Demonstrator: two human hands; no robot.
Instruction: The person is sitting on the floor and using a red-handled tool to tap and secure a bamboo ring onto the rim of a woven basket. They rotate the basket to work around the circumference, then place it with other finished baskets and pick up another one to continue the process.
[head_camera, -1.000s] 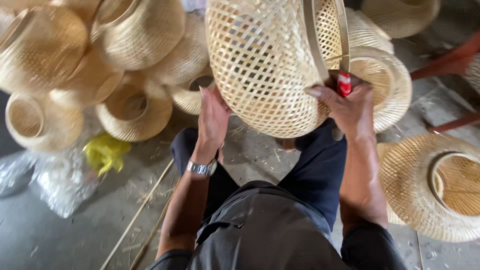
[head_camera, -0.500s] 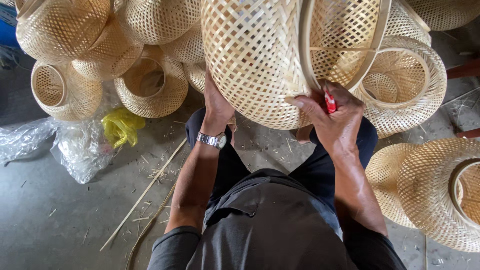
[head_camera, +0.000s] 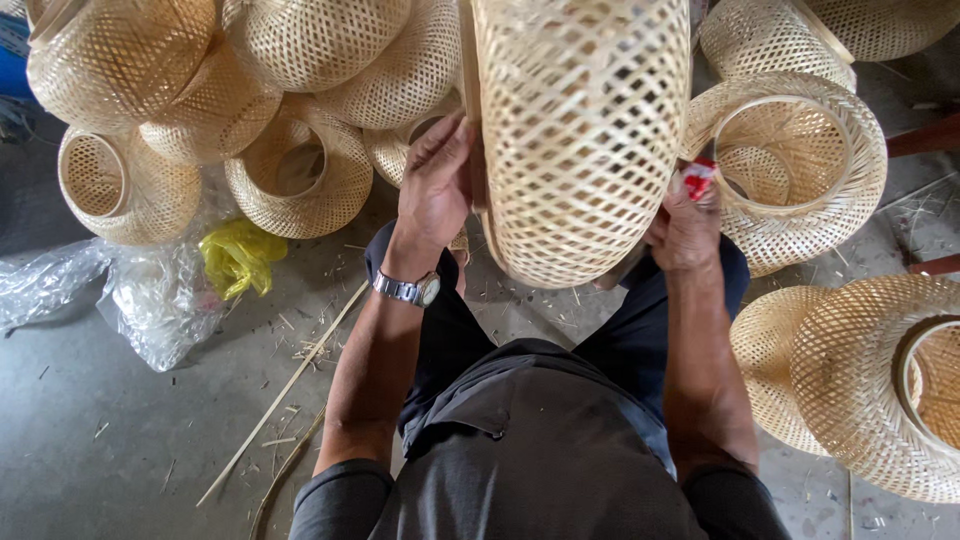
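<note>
The fingers of the left hand (head_camera: 435, 185) press flat against the side of a woven bamboo lampshade (head_camera: 580, 140), extended rather than curled, steadying it by its rim edge. The right hand (head_camera: 685, 225) is closed around a small red object (head_camera: 697, 178), probably a lighter or cutter, though too little shows to tell, and its fingers rest against the opposite side of the lampshade. The lampshade hangs upright between both hands, above the person's knees. A metal wristwatch (head_camera: 410, 290) sits on the left wrist. More woven shades (head_camera: 300, 170) lie heaped behind and to the right on the concrete floor (head_camera: 120, 440), beside a yellow plastic bag (head_camera: 238, 257), clear plastic sheeting (head_camera: 150, 300) and loose bamboo strips (head_camera: 285, 395).
</note>
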